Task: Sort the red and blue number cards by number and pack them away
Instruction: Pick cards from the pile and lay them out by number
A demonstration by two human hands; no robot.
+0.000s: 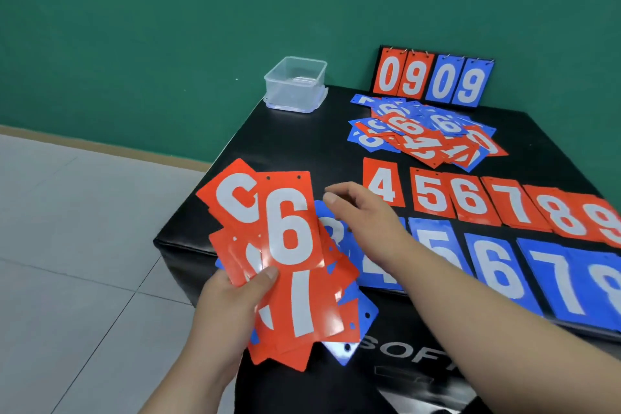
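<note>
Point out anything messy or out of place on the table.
The loose heap of red and blue cards in front of the scoreboard is jumbled, cards overlapping at all angles, unlike the neat red row and blue row. The fan of cards in the left hand is also splayed unevenly.

A black padded block [302,144] fills the centre and lower right; white lettering "SOFT" [410,351] shows on its near face at 5 o'clock. Green wall [168,27] spans 10 to 2 o'clock. Grey tiled floor [67,245] lies at 8 o'clock, with a tan skirting strip [100,144] along the wall's foot.
</note>
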